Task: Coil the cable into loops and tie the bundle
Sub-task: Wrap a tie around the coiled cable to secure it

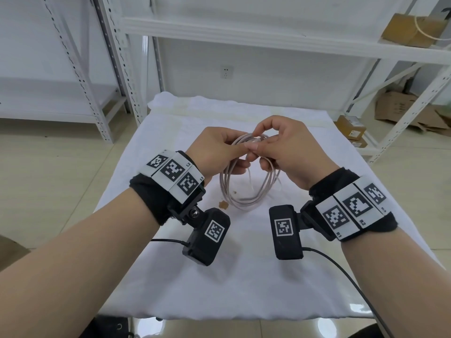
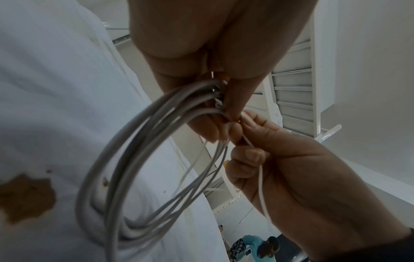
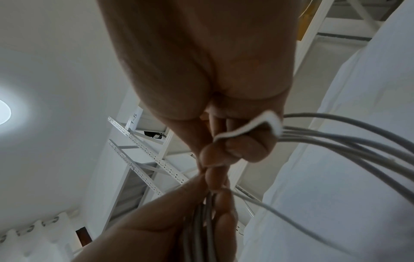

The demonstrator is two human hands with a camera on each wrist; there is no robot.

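Observation:
A pale grey cable (image 1: 244,198) is wound into several loops and hangs above the white cloth. My left hand (image 1: 238,154) grips the bundle at its top left, where the strands (image 2: 156,120) run into its curled fingers. My right hand (image 1: 258,145) meets it at the top of the coil and pinches a thin white tie (image 2: 261,186). This tie (image 3: 244,130) bends over a right finger beside the cable strands (image 3: 336,138). The left hand (image 3: 168,221) holds the strands below it. Where the tie crosses the bundle is hidden by fingers.
A white cloth (image 1: 170,264) with a brown stain (image 1: 223,204) covers the table. White metal shelving (image 1: 219,28) stands behind and at both sides. Cardboard boxes (image 1: 351,126) sit on the floor at the right. A person (image 2: 257,248) is far off.

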